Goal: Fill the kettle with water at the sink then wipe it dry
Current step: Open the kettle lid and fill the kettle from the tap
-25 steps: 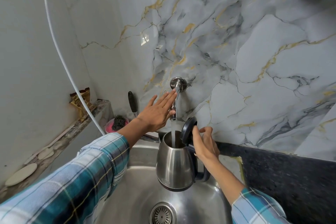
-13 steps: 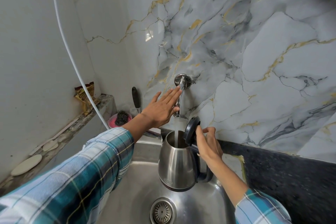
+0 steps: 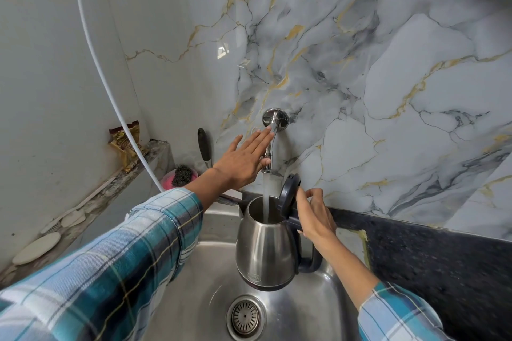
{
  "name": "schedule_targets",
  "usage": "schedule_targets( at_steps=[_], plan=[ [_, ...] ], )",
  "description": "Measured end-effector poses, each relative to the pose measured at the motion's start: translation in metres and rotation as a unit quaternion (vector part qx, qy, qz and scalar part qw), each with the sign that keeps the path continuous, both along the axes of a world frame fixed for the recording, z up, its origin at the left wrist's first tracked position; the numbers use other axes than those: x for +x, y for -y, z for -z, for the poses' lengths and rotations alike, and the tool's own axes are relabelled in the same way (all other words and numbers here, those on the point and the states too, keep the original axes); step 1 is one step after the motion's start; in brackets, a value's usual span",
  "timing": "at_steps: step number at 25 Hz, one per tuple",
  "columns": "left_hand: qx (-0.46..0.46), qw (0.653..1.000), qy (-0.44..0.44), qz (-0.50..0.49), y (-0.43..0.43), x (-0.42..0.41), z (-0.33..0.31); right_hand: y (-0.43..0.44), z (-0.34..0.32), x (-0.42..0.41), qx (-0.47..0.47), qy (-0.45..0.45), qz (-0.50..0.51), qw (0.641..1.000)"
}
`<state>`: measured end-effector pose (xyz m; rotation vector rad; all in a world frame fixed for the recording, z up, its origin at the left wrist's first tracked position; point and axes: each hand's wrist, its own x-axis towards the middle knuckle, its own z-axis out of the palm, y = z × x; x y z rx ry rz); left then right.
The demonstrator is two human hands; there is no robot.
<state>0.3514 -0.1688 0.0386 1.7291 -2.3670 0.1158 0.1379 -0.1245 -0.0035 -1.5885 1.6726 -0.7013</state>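
Note:
A steel kettle [image 3: 264, 253] with a black handle hangs over the steel sink [image 3: 194, 279], its black lid [image 3: 288, 193] flipped up. My right hand [image 3: 314, 219] grips the top of the handle and holds the kettle up. A stream of water falls from the wall tap [image 3: 273, 130] straight into the kettle's mouth. My left hand [image 3: 243, 159] lies flat with fingers spread against the left side of the tap, the thumb tucked behind the spout; it holds nothing.
The sink's drain strainer [image 3: 245, 318] lies under the kettle. A dark speckled counter [image 3: 432, 263] runs to the right. On the left a stone ledge [image 3: 83, 202] carries soap pieces and a gold packet [image 3: 124, 147]; a pink scrubber dish [image 3: 180, 176], a black-handled tool and a white hose [image 3: 110, 91] stand nearby.
The kettle stays under the running tap and my left hand stays by the spout. The view has shifted slightly; the hands have barely moved.

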Motion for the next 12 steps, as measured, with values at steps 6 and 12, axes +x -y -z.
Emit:
schedule_targets(
  at_steps=[6, 12],
  plan=[
    [0.001, 1.000, 0.001, 0.000, -0.0006, -0.0005, -0.0002, -0.0029, -0.0012, 0.0012, 0.003, 0.000, 0.008, 1.000],
    [0.075, 0.985, -0.142, -0.063, -0.0030, 0.0019, -0.0027, 0.0036, 0.0008, 0.0038, 0.010, 0.024, 0.024, 0.999]
  ],
)
